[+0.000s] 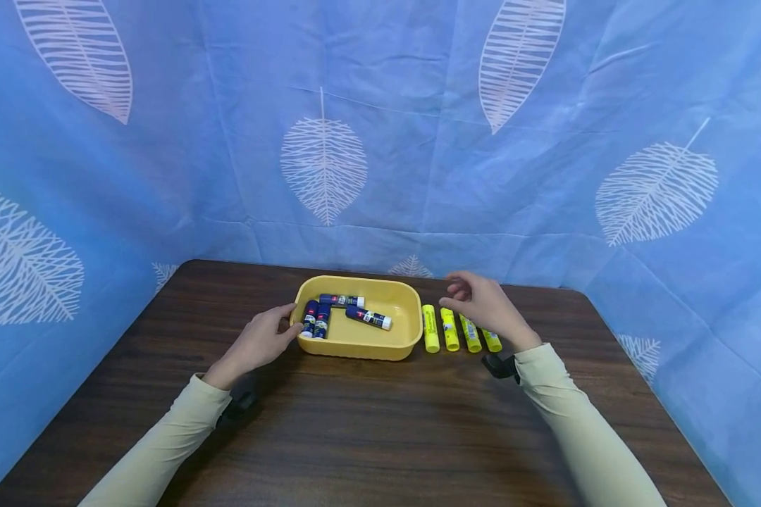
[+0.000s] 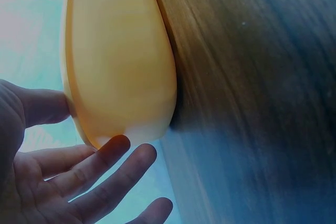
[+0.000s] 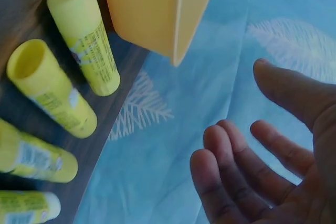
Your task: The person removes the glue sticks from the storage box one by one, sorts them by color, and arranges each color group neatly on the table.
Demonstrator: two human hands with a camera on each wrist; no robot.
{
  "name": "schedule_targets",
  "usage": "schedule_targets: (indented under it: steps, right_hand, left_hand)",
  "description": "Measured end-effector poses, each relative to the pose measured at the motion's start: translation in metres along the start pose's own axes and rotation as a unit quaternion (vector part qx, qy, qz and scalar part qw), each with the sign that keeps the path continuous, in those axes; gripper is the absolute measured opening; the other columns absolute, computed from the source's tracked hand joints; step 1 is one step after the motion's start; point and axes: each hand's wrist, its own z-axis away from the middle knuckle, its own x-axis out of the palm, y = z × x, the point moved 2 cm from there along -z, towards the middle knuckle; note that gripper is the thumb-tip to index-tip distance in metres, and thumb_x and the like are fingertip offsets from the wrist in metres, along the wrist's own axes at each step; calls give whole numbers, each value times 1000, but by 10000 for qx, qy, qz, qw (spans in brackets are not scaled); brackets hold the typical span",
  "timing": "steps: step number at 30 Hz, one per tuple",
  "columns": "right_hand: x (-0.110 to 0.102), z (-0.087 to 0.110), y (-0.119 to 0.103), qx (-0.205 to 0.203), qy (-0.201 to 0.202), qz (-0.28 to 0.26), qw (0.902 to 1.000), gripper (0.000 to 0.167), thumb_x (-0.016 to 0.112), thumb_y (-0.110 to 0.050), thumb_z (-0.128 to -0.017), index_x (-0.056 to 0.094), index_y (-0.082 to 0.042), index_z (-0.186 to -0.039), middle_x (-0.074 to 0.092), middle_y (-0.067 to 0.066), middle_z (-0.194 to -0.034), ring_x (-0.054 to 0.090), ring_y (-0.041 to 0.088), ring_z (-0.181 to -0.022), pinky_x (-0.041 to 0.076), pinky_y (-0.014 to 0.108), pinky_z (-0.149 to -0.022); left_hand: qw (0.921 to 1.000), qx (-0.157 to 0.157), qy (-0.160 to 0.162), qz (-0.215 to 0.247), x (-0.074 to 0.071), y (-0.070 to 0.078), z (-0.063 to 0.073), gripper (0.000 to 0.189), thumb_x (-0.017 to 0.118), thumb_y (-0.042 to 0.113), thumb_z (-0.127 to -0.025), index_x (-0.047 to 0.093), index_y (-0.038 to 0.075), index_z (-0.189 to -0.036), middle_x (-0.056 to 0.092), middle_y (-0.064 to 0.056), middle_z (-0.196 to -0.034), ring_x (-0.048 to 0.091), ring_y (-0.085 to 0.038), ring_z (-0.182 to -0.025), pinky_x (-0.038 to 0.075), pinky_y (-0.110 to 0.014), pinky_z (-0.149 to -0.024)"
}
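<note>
Fg.: yr pale sleeves (image 1: 590, 426); yr L hand (image 1: 256, 343), fingers spread, touches tray (image 1: 370, 350) (4 blue tubes (image 1: 368, 317) inside) at 9 o'clock; yr R hand (image 1: 485, 301), thumb/fingers apart, nr 4 yellow tubes (image 1: 430, 329), tray's 3 o'clock

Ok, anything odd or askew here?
One thing: the second yellow tube from the tray shows a hollow near end, while the first yellow tube looks closed there; maybe a part is missing. Also, the middle blue tube lies slanted inside the tray. No spill shows.
</note>
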Motion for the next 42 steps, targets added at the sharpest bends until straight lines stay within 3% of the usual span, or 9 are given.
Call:
schedule_targets:
  steps: [12,20,27,35,39,42]
  right_hand:
    - [32,-37,-28,-790,-788,423,9929,43,74,-22,-96,63,-5,-133,71,8,-108,65,16,-91,55,40,-83]
    - [61,-58,-35,-1224,-1675,768,9752,44,73,-19,-96,61,-3,-136,70,16,-119,68,25,-105,56,40,-90]
    - [80,-66,-35,-1422,-1908,1240,9633,42,74,-20,-96,63,-4,-133,71,14,-116,68,26,-104,57,40,-86]
    - [97,-74,-35,-1305,-2316,1744,9481,31,73,-21,-97,67,-9,-124,72,6,-109,68,19,-98,57,37,-85]
    - [103,-74,-40,-1440,-2240,1962,9437,26,72,-20,-97,69,-7,-120,73,6,-103,68,18,-91,57,36,-83]
    - [104,-73,-44,-1426,-2123,1990,9460,25,73,-18,-96,69,-6,-118,72,7,-99,66,18,-88,56,37,-81]
  left_hand:
    - [10000,-21,30,-22,1,-1,1,56,59,21,-105,43,-5,-151,63,-23,-133,66,-26,-102,59,-44,-86]
    - [10000,-32,3,16,2,-3,0,56,59,21,-105,43,-4,-152,64,-22,-132,67,-24,-100,59,-43,-84]
    - [10000,-43,16,18,2,-4,-2,56,59,22,-105,42,-3,-152,63,-22,-135,66,-24,-101,59,-43,-85]
    - [9999,-100,18,22,1,-1,-2,57,60,22,-104,43,-2,-153,62,-21,-135,64,-24,-99,59,-43,-87]
    - [9999,-126,11,36,1,-1,-2,57,59,23,-105,42,-2,-153,61,-22,-136,65,-25,-101,59,-43,-86]
    - [9999,-114,-3,31,1,-2,-2,57,59,22,-105,42,-3,-153,61,-22,-136,65,-25,-101,59,-42,-85]
